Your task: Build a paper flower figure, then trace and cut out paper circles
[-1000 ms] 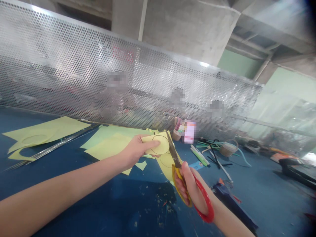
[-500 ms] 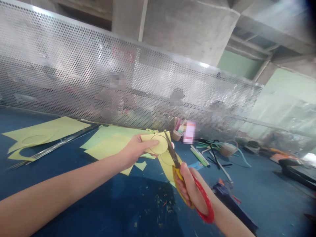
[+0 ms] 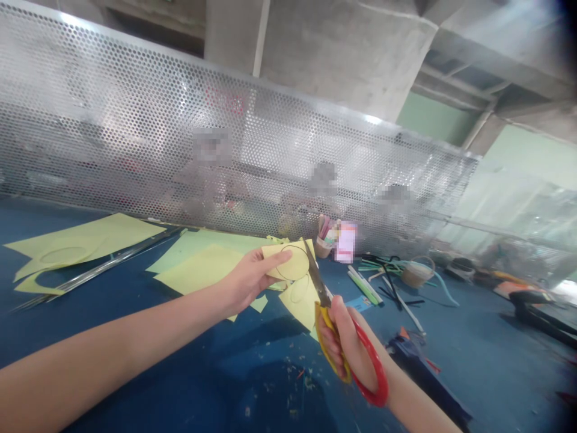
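My left hand (image 3: 255, 273) pinches a piece of yellow paper (image 3: 298, 263) by its left side, thumb on top. A circle is drawn on that paper, and a cut strip of it hangs below towards the table. My right hand (image 3: 345, 334) is closed round scissors (image 3: 370, 367) with one red and one yellow handle loop. The blades point up and away, lying along the right edge of the drawn circle and touching the paper. More yellow sheets (image 3: 198, 267) lie on the blue table behind my left hand.
At the left are sheets with a cut-out (image 3: 76, 246) and long thin metal rods (image 3: 103, 264). A perforated metal screen (image 3: 148, 138) runs along the back, with people behind it. Rightward lie pipe cleaners (image 3: 396, 288), a small basket (image 3: 417, 272) and a dark blue pouch (image 3: 419, 367).
My left hand and the yellow paper have shifted slightly to the right. The hanging strip has swung left, and the scissors now sit closer along the circle's right edge.
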### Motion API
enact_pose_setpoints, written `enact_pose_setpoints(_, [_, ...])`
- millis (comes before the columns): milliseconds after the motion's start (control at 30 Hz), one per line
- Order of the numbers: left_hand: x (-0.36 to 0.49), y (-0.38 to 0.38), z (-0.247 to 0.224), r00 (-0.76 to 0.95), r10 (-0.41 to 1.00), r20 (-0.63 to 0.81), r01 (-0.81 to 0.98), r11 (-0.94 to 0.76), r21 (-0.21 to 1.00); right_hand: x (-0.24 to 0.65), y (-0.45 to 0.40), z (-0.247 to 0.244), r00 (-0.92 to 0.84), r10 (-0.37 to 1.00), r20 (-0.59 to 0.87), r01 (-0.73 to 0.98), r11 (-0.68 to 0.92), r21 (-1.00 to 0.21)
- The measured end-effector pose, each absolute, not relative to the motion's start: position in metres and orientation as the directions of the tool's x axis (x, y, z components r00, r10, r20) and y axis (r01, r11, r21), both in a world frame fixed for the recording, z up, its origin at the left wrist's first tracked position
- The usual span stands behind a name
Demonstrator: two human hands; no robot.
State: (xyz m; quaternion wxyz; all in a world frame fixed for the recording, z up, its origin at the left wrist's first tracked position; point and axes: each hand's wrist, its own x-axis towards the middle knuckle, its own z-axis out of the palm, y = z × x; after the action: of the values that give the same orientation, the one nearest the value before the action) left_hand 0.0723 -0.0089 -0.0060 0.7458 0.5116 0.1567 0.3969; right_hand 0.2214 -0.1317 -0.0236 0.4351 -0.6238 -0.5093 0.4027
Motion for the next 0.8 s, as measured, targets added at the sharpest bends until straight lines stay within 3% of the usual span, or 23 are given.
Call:
enact_pose_setpoints(267, [0.076,-0.018,-0.009,0.616,0.781,0.103,-0.435,0.229,0.871,0.225,-0.122,-0.044,0.232,0.970,-0.070,0.124,-0.101,-0.987])
enact_pose_setpoints(533, [0.075,-0.013,-0.004,0.517,0.848,0.116,-0.525,0.207,0.826,0.214,-0.131,-0.034,0.207,0.978,-0.021,0.212,-0.066,-0.975])
enact_pose_setpoints(800, [0.078,-0.027,-0.006,0.615,0.767,0.181,-0.519,0.222,0.825,0.211,-0.131,-0.037,0.217,0.976,-0.013,0.199,-0.058,-0.978])
